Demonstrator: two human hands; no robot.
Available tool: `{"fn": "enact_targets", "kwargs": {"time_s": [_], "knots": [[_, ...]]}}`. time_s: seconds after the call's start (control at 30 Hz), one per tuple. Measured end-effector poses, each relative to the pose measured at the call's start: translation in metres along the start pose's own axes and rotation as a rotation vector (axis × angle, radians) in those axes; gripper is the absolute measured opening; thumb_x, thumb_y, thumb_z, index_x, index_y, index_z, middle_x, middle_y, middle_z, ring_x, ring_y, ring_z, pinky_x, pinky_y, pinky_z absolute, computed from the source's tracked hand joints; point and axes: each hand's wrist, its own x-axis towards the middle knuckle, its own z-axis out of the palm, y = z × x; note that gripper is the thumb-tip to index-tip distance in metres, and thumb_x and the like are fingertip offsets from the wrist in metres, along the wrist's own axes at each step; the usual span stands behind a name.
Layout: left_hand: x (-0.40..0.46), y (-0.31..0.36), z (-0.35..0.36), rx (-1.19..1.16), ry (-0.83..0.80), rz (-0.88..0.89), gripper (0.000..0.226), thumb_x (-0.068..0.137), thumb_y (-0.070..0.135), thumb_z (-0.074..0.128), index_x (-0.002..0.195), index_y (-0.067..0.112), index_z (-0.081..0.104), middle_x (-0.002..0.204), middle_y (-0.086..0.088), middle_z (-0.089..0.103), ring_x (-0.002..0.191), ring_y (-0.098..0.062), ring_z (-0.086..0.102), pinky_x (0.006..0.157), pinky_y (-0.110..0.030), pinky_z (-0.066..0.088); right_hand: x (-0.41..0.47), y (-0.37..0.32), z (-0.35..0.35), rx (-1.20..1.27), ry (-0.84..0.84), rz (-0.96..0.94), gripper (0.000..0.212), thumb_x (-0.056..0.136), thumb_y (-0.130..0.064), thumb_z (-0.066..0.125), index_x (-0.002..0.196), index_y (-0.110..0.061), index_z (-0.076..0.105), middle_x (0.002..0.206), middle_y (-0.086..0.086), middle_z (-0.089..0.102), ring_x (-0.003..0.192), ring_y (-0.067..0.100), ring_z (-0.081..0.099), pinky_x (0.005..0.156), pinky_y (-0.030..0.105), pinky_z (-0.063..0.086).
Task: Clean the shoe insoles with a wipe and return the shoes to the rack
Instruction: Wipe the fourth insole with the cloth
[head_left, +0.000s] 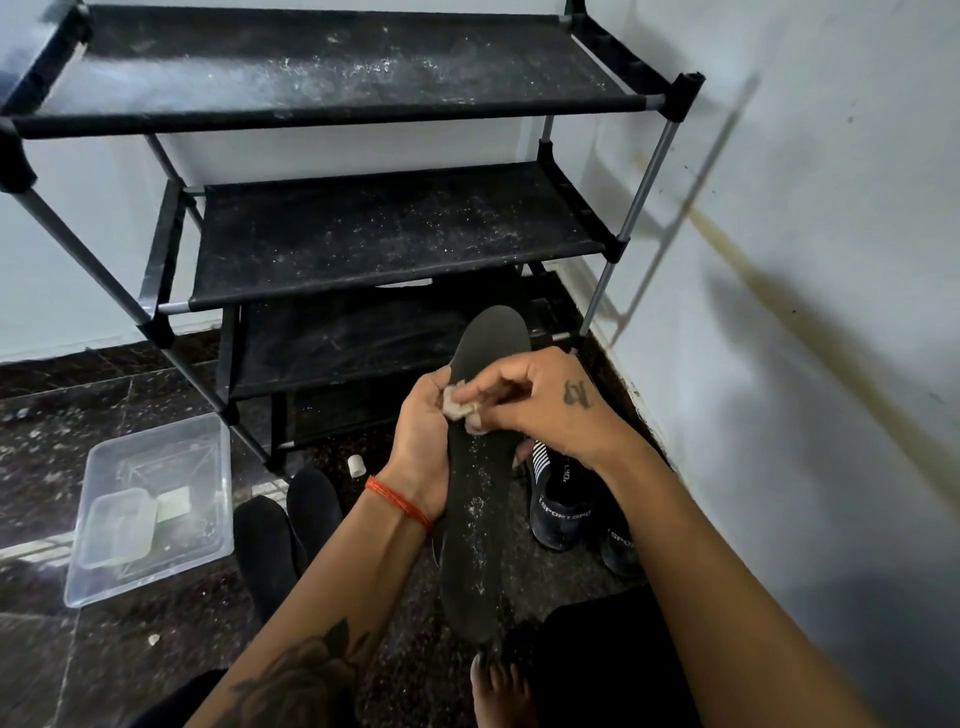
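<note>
Insole, black, long, held upright-ish over the floor in front of the shoe rack, heel end low near the person's foot. Left hand grips its left edge around mid-length, fingers curled behind. Right hand pinches a small crumpled wipe against the upper face. Looks light, thin, bendy; likely flops if held by one end, so hold mid-edge. White specks remain on the lower half. Navy sneakers sit right of it, near the wall.
</note>
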Motion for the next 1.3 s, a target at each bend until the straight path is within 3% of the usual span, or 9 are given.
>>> {"fn": "enact_targets", "kwargs": {"time_s": [0.1,0.17,0.3,0.5,0.67,0.83,0.93,1.1,1.3], "knots": [[0.000,0.001,0.000,-0.006,0.022,0.021,0.047,0.098,0.028,0.031,0.089,0.006,0.071,0.085,-0.011,0.071,0.070,-0.022,0.069,0.065,-0.033,0.057,-0.004,0.000,-0.017,0.034,-0.107,0.051,0.024,0.071,0.008,0.072,0.075,-0.016,0.074,0.080,0.011,0.073,0.073,0.022,0.070,0.061,0.036,0.059],[-0.002,0.003,0.000,0.005,0.026,0.019,0.045,0.097,0.032,0.031,0.104,0.005,0.067,0.099,-0.015,0.068,0.083,-0.029,0.066,0.078,-0.044,0.051,-0.004,0.003,-0.027,0.129,0.044,0.079,0.024,0.068,0.011,0.071,0.072,-0.012,0.073,0.076,0.013,0.072,0.076,0.027,0.070,0.072,0.041,0.059],[-0.003,0.001,0.000,-0.009,0.020,-0.008,0.048,0.097,0.036,0.031,0.112,0.005,0.064,0.108,-0.019,0.065,0.101,-0.037,0.060,0.094,-0.055,0.041,0.003,0.010,-0.022,0.049,0.310,-0.008,0.022,0.069,0.004,0.074,0.078,-0.016,0.073,0.076,0.000,0.071,0.070,0.005,0.066,0.069,0.016,0.053],[-0.001,0.000,0.000,-0.023,0.005,-0.017,0.051,0.099,0.034,0.026,0.096,0.005,0.067,0.081,-0.012,0.072,0.068,-0.021,0.070,0.063,-0.031,0.058,0.001,0.001,0.001,-0.019,0.086,0.018,0.021,0.072,-0.002,0.076,0.083,-0.020,0.074,0.075,-0.005,0.069,0.062,0.006,0.065,0.042,0.026,0.053],[0.003,-0.003,-0.001,-0.003,0.006,0.026,0.045,0.100,0.028,0.028,0.097,0.006,0.067,0.086,-0.007,0.074,0.074,-0.018,0.071,0.066,-0.026,0.059,-0.006,-0.004,-0.020,-0.080,-0.170,0.093,0.026,0.065,0.009,0.073,0.074,-0.015,0.076,0.075,0.000,0.074,0.077,0.014,0.069,0.070,0.021,0.056],[0.004,-0.004,-0.003,-0.008,0.047,-0.044,0.050,0.097,0.041,0.032,0.123,0.008,0.059,0.118,-0.017,0.065,0.108,-0.036,0.061,0.087,-0.051,0.048,-0.003,0.006,-0.032,0.046,0.450,0.013,0.023,0.067,0.004,0.075,0.077,-0.016,0.074,0.062,-0.014,0.068,0.060,-0.006,0.061,0.062,0.007,0.044],[0.011,-0.008,-0.009,-0.004,0.090,-0.054,0.052,0.089,0.046,0.047,0.123,0.009,0.061,0.124,-0.018,0.063,0.117,-0.039,0.056,0.102,-0.060,0.039,0.005,0.013,-0.024,-0.075,0.586,-0.053,0.021,0.074,-0.002,0.072,0.087,-0.019,0.074,0.075,-0.012,0.067,0.064,-0.010,0.057,0.062,0.000,0.040],[0.019,-0.013,-0.018,0.105,0.161,-0.012,0.048,0.087,0.047,0.051,0.118,0.013,0.065,0.105,-0.010,0.070,0.095,-0.029,0.065,0.097,-0.054,0.046,0.008,0.020,-0.019,-0.216,0.452,-0.015,0.025,0.073,0.000,0.071,0.089,-0.018,0.075,0.078,-0.006,0.069,0.062,-0.010,0.057,0.060,0.002,0.041],[0.022,-0.008,-0.022,0.125,0.183,0.030,0.048,0.094,0.043,0.042,0.121,0.009,0.062,0.103,-0.009,0.069,0.089,-0.024,0.064,0.091,-0.042,0.048,-0.005,0.000,-0.027,0.144,-0.009,0.160,0.025,0.071,0.016,0.063,0.077,-0.006,0.074,0.081,0.017,0.072,0.069,0.027,0.070,0.064,0.030,0.059]]}}
